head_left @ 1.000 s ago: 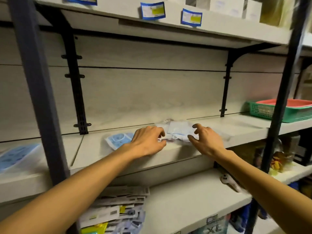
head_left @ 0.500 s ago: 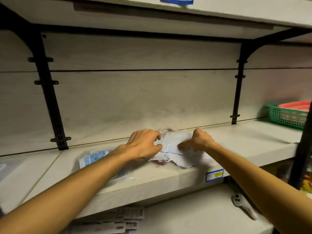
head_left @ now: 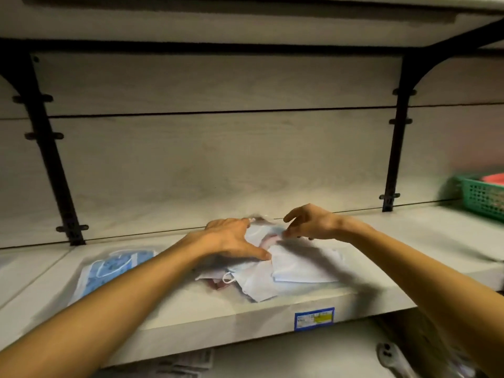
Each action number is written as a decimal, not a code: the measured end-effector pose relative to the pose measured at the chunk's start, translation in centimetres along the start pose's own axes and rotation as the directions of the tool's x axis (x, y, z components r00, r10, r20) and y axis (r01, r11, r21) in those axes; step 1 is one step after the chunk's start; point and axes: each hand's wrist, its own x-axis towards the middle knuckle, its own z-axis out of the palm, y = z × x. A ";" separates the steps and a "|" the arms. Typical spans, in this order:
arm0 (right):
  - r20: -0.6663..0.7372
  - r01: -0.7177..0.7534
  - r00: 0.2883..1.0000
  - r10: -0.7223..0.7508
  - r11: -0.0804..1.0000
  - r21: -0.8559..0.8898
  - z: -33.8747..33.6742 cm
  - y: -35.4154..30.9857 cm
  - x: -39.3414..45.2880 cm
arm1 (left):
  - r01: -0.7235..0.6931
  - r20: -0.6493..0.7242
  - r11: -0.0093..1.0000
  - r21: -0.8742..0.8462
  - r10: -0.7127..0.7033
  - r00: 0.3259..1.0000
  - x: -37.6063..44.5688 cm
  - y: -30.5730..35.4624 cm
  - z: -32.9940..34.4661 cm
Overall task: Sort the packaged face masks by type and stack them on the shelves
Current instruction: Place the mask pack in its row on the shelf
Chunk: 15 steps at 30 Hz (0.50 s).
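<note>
A loose pile of white packaged face masks [head_left: 294, 268] lies on the middle shelf [head_left: 191, 309], with a pinkish pack showing under it. My left hand [head_left: 231, 238] rests flat on the pile's left side, thumb stretched along its near edge. My right hand [head_left: 311, 222] hovers over the pile's far side, fingers bent, and seems to pinch the clear wrapper of a pack, though blur hides the grip. A blue patterned packaged mask [head_left: 109, 268] lies to the left on the same shelf.
A green basket [head_left: 482, 197] with a red one inside stands at the far right of the shelf. Black brackets [head_left: 395, 132] flank the bay. A blue price label [head_left: 313, 319] sits on the shelf edge. Below are paper packs [head_left: 185, 364] and a white handle-like object [head_left: 392, 358].
The view has moved closer to the shelf. Both hands shifted on the white mask pile, which has spread out; my right hand lifted from a closed grip to bent fingers above it.
</note>
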 end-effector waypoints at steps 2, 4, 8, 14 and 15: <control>0.025 0.002 1.000 0.000 0.997 -0.079 -0.3 1.1 0.0 | 0.040 0.030 0.999 -0.036 -0.039 0.999 0.8 -0.5 -0.5; 0.140 -0.024 0.989 0.045 0.989 -0.146 -0.9 2.2 -0.3 | 0.068 0.004 0.987 -0.144 -0.068 0.998 1.3 -1.2 -1.1; 0.231 -0.034 0.968 0.102 0.959 -0.280 -1.5 3.1 -0.2 | 0.065 -0.121 0.964 -0.258 -0.099 0.988 1.7 -2.3 -1.6; 0.103 0.012 0.995 0.016 0.964 -0.267 -1.3 3.8 0.5 | 0.044 -0.253 0.877 -0.479 -0.186 0.949 1.3 -2.2 -1.9; 0.051 0.033 0.998 -0.021 0.970 -0.240 -1.4 4.0 0.6 | 0.033 -0.277 0.850 -0.525 -0.208 0.938 1.1 -2.1 -2.1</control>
